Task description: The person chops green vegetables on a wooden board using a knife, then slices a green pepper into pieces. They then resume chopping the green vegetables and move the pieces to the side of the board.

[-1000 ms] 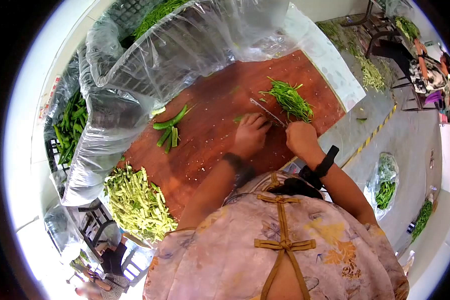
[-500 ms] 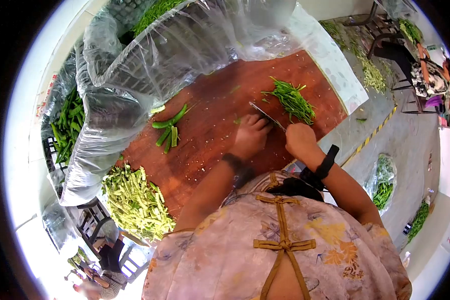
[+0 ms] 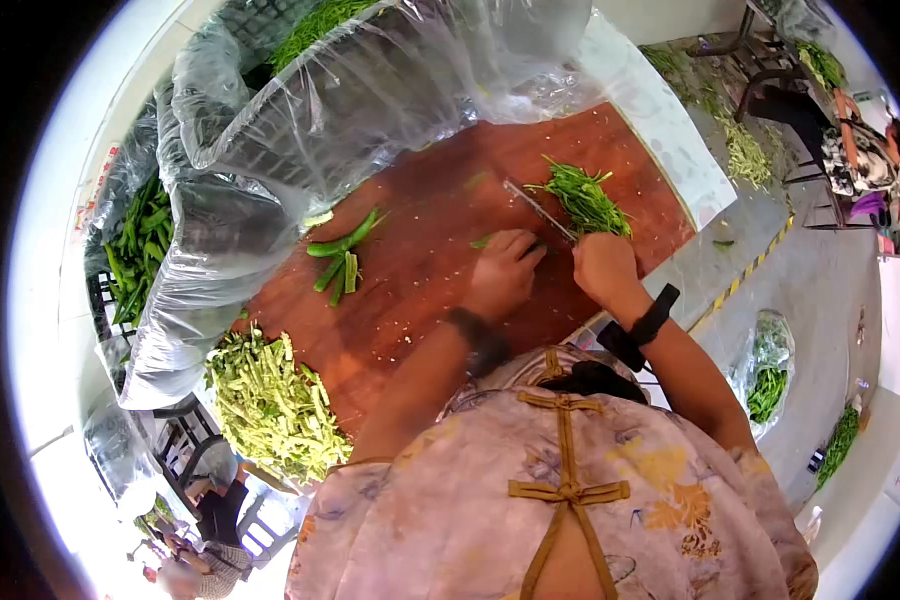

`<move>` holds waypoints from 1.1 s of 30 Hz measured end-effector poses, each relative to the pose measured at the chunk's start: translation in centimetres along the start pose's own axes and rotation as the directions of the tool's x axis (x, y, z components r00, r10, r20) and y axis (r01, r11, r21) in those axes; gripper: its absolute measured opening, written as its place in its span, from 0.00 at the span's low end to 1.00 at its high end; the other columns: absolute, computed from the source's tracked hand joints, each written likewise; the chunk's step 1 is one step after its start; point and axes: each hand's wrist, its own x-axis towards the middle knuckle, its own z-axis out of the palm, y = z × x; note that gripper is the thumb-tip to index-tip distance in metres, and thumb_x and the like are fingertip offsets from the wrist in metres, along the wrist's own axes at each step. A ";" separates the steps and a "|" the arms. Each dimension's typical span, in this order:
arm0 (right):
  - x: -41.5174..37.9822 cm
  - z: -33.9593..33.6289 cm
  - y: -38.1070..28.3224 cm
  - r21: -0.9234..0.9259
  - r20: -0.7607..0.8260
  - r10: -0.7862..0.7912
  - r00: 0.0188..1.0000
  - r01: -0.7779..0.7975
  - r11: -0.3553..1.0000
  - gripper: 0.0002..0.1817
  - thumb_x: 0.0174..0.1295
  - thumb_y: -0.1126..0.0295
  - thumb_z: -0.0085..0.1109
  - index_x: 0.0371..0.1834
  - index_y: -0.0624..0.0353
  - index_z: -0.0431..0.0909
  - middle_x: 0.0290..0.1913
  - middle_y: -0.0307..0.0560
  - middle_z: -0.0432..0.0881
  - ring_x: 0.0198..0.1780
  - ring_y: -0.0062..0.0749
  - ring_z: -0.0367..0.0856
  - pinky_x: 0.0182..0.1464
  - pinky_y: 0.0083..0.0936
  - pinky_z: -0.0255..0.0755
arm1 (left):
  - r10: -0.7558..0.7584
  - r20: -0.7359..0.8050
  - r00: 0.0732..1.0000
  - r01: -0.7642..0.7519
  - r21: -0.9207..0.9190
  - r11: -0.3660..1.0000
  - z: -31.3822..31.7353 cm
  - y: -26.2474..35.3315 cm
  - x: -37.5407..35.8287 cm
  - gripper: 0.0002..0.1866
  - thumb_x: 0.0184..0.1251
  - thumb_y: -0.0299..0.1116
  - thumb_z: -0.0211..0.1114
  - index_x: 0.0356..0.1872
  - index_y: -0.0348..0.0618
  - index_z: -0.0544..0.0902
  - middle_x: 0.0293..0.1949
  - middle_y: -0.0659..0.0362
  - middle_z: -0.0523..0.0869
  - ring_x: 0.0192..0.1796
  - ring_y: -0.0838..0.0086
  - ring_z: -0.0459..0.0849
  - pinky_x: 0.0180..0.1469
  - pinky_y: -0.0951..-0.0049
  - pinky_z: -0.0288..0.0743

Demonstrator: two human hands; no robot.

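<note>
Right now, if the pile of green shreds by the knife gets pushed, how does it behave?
The pile of green shreds looks loose and thin-cut, so it would probably scatter rather than slide as one. Strands seem limp and light, and likely cling to the cutting board and knife.

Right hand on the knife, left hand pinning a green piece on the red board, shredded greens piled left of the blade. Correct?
One slip: the shredded greens lie to the right of the knife, not left. The head view shows it. The rest holds: right hand grips the knife, left hand presses a green piece on the red board.
</note>
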 end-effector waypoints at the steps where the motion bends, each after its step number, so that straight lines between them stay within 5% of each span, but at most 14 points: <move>1: -0.8 0.0 0.0 0.001 -0.002 0.003 1.000 -0.003 1.000 0.10 0.48 0.68 0.54 0.16 0.62 0.76 0.20 0.57 0.76 0.26 0.52 0.76 0.30 0.42 0.70 | 0.003 0.002 1.000 -0.003 0.000 1.000 0.0 0.0 -0.1 0.16 0.44 0.25 0.57 0.39 0.39 0.79 0.43 0.54 0.76 0.50 0.59 0.72 0.54 0.59 0.66; 10: -2.6 -0.1 0.8 0.039 0.033 -0.032 0.999 0.031 0.999 0.06 0.43 0.72 0.52 0.15 0.60 0.76 0.20 0.56 0.76 0.25 0.52 0.76 0.30 0.41 0.71 | -0.030 0.110 0.993 0.019 0.096 0.995 -0.6 0.5 0.2 0.18 0.43 0.27 0.58 0.40 0.43 0.80 0.44 0.56 0.77 0.52 0.62 0.72 0.54 0.60 0.65; 16: -1.7 0.5 3.2 0.064 -0.131 -0.081 0.988 0.090 0.994 0.04 0.41 0.73 0.52 0.15 0.60 0.76 0.18 0.55 0.75 0.24 0.51 0.76 0.28 0.40 0.71 | 0.002 0.077 0.997 -0.015 0.164 0.986 0.3 0.9 1.0 0.20 0.43 0.28 0.59 0.43 0.45 0.79 0.46 0.58 0.77 0.52 0.65 0.71 0.54 0.59 0.64; 25: -2.7 -0.1 2.7 0.066 0.000 -0.126 0.992 0.126 0.990 0.03 0.37 0.75 0.54 0.16 0.63 0.76 0.22 0.58 0.75 0.24 0.51 0.76 0.28 0.40 0.72 | 0.018 0.087 0.996 -0.039 0.241 0.970 0.7 1.2 1.1 0.19 0.44 0.28 0.58 0.42 0.47 0.80 0.43 0.61 0.78 0.51 0.66 0.72 0.53 0.61 0.64; 27: -2.7 -0.5 2.6 0.041 0.017 -0.110 0.994 0.109 0.993 0.03 0.36 0.74 0.55 0.16 0.63 0.76 0.22 0.57 0.75 0.25 0.51 0.77 0.28 0.39 0.72 | -0.018 0.115 0.993 -0.017 0.296 0.955 1.0 0.8 1.1 0.12 0.46 0.30 0.57 0.34 0.49 0.82 0.43 0.60 0.79 0.49 0.65 0.74 0.49 0.61 0.67; 33: -2.9 -1.2 1.6 -0.003 0.082 -0.088 0.993 0.088 0.996 0.04 0.38 0.75 0.53 0.18 0.62 0.76 0.22 0.56 0.76 0.25 0.51 0.77 0.28 0.40 0.72 | -0.013 0.086 0.996 0.001 0.131 0.991 0.8 0.6 0.9 0.13 0.48 0.29 0.55 0.35 0.47 0.82 0.45 0.59 0.78 0.48 0.62 0.74 0.48 0.61 0.67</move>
